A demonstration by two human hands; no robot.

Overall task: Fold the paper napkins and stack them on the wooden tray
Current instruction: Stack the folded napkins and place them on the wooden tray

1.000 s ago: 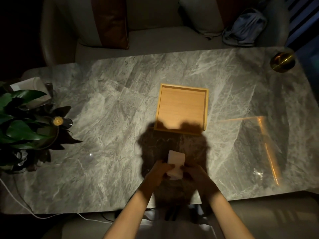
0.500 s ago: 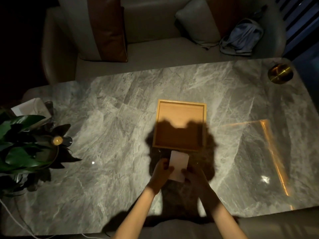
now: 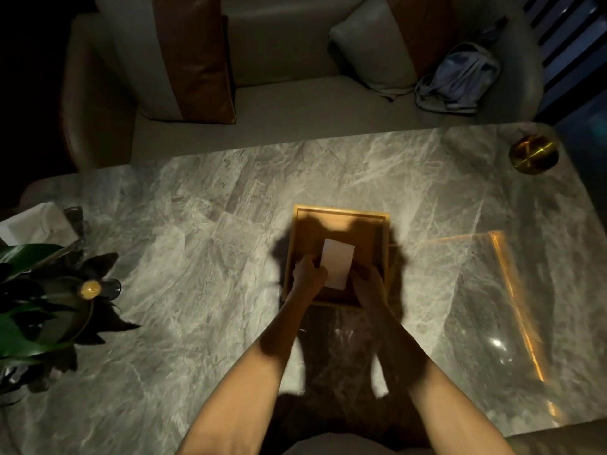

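**Head view, looking down on a grey veined marble worktop (image 3: 197, 231).** A square wooden tray (image 3: 369, 236) with a low raised rim lies near the worktop's centre. It is largely covered by the shadow of the person's head and arms. A folded white paper napkin (image 3: 337, 267), a narrow upright rectangle, sits within the tray's outline, toward its 6 o'clock half. Whether its underside touches the tray floor cannot be told.

The left hand (image 3: 308, 274) grasps the napkin at its 9 o'clock edge, fingers curled and pinching the paper. The right hand (image 3: 369, 282) grasps the napkin at its 4 o'clock edge, fingers likewise curled, with the fingertips lost in shadow. Both bare forearms reach in from 6 o'clock and cross the tray's near rim.

**Surroundings, reckoned from the tray.**
- At 9 o'clock, at the worktop's edge: a dark-green broad-leaved plant (image 3: 29, 290) with a small amber globe (image 3: 89, 289) beside it.
- At 10 o'clock: a white box (image 3: 36, 224), partly cut off by the frame.
- At 2 o'clock, in the far corner: a round brass-coloured object (image 3: 532, 154).
- At 12 o'clock, beyond the worktop: a pale upholstered sofa (image 3: 295, 106) carrying a brown-and-cream cushion (image 3: 193, 57), a grey cushion (image 3: 371, 50) and a crumpled blue-grey cloth (image 3: 460, 80).
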